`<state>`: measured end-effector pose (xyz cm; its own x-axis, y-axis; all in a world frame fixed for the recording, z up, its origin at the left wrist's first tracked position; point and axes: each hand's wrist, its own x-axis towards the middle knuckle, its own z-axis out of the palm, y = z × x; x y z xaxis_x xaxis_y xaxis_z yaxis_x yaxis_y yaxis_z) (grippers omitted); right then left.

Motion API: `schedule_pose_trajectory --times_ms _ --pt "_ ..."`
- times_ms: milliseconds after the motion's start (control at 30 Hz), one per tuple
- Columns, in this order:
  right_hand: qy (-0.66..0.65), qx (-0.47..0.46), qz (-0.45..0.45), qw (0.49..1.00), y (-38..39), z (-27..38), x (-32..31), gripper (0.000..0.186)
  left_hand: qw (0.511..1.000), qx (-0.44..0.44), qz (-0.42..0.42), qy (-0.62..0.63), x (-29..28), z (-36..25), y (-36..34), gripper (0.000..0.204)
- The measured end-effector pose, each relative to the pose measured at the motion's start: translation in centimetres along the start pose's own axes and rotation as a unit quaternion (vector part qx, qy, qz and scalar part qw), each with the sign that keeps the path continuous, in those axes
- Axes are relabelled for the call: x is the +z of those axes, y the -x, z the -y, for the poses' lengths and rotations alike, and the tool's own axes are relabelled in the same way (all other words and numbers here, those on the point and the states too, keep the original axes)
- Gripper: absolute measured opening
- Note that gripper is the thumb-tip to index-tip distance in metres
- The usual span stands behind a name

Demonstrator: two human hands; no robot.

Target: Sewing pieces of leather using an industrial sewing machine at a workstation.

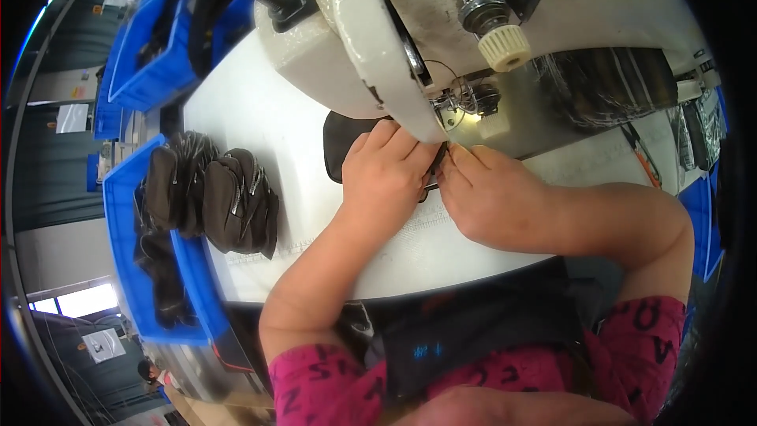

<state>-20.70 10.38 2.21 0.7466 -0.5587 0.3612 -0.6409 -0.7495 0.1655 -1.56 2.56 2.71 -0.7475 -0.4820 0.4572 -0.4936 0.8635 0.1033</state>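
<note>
Under the head of a white sewing machine (386, 55), a dark fabric piece (337, 146) lies on the white table. My left hand (386, 170) presses down on it with fingers bent, close to the needle area. Just right of the machine's head, my right hand (493, 197) pinches the edge of the same fabric between thumb and fingers. Both hands nearly meet there, and the machine hides part of the fabric between them. A small lamp lights the needle area.
Dark zippered pouches (236, 201) are stacked on the table at left, beside a blue bin (130, 268) holding more dark pieces. More blue bins (158, 71) stand at the far left. Orange-handled snips (645, 159) and dark striped fabric (607, 87) lie on the right.
</note>
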Motion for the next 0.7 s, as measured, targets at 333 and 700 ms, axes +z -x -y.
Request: schedule_pose_trajectory --times_ms 333,700 --pt "0.002 0.013 -0.017 1.000 0.0 0.3 0.5 0.020 0.998 -0.038 0.010 -0.041 0.5 -0.6 0.5 0.036" --pt "0.012 0.052 -0.020 0.998 -0.3 -0.6 1.3 0.021 0.997 -0.060 0.009 -0.045 1.2 0.1 -0.4 0.042"
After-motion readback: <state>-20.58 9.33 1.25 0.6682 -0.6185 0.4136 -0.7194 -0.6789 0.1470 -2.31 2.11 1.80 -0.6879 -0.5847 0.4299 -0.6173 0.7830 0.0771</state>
